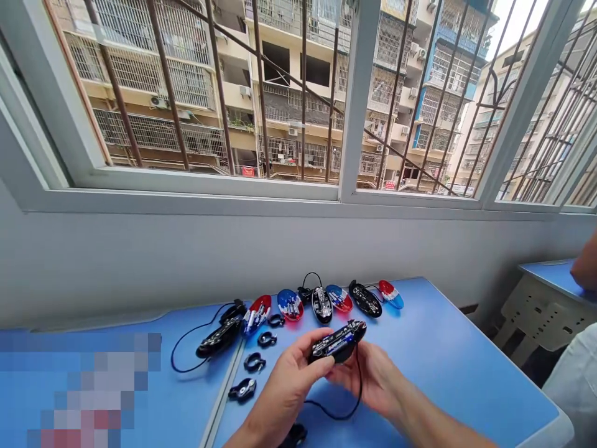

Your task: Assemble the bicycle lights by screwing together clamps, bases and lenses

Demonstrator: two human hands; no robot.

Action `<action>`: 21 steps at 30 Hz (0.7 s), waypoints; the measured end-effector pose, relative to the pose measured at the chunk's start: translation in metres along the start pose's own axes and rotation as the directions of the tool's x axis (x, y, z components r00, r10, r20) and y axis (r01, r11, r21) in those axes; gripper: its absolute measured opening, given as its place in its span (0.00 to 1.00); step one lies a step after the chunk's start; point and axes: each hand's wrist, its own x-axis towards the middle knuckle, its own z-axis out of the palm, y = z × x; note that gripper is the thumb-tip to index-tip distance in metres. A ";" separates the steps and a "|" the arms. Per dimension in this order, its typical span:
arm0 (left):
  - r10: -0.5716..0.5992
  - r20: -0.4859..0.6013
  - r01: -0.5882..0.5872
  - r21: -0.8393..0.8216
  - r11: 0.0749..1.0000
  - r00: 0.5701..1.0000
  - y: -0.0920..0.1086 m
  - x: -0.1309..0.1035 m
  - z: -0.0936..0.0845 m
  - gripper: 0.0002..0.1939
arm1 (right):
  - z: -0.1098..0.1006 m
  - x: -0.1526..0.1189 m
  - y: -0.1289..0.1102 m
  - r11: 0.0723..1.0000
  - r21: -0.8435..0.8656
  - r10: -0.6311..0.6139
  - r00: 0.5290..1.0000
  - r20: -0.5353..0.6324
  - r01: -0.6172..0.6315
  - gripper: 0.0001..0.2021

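Observation:
My left hand grips a black oval battery housing, its thumb along the near edge. Batteries with blue-and-silver wrappers lie in the housing's open face. My right hand supports it from below and behind on the right, fingers closed and partly hidden. A thin black cable hangs from the housing and curves over the blue table. Left of my hands, several black ring clamps form a row. Below my left wrist, a black part is partly covered.
Farther back lie black oval housings and red-and-blue translucent covers, some covers holding batteries. Another cabled housing lies left, across the table seam. A barred window is above. A person's arm shows at far right; the lower left is pixelated.

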 end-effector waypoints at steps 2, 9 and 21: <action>-0.024 0.037 0.024 0.016 1.000 0.999 -0.001 -0.002 0.001 0.25 | 0.005 0.005 0.010 0.994 0.044 0.102 0.995 0.013 -0.103 0.10; -0.048 0.094 0.043 0.057 0.997 0.994 0.000 -0.006 0.007 0.22 | 0.000 -0.001 0.028 0.979 0.173 0.095 0.992 0.088 -0.109 0.11; -0.112 0.051 0.108 0.063 0.992 0.992 0.008 -0.005 0.005 0.22 | -0.006 0.002 0.025 0.986 0.136 0.096 0.995 0.040 -0.101 0.10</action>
